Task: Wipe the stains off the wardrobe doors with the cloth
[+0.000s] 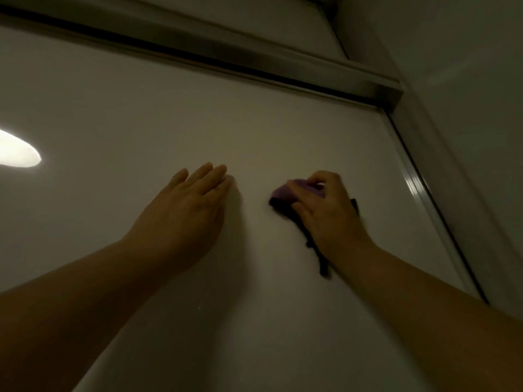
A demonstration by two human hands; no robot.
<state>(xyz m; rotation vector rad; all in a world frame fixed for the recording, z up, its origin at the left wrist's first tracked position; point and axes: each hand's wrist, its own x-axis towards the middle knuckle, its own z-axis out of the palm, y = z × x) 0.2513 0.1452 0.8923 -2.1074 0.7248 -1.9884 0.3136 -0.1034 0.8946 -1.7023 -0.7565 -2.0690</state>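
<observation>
Purple cloth [285, 192], which we judge soft and light, best bunched under our right hand [325, 210] whose fingers [304, 206] clutch it against the wardrobe door [141, 108]; left hand [184, 210] splayed flat.

Purple cloth [285, 193] bunched (dark tail hanging) against pale glossy wardrobe door [141, 114].

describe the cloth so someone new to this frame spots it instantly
Start at the pale wardrobe door and find the two hands pressed on it. The cloth is bunched under the right hand, beside the door's metal side frame. It is purple; the left hand lies flat and empty.
</observation>
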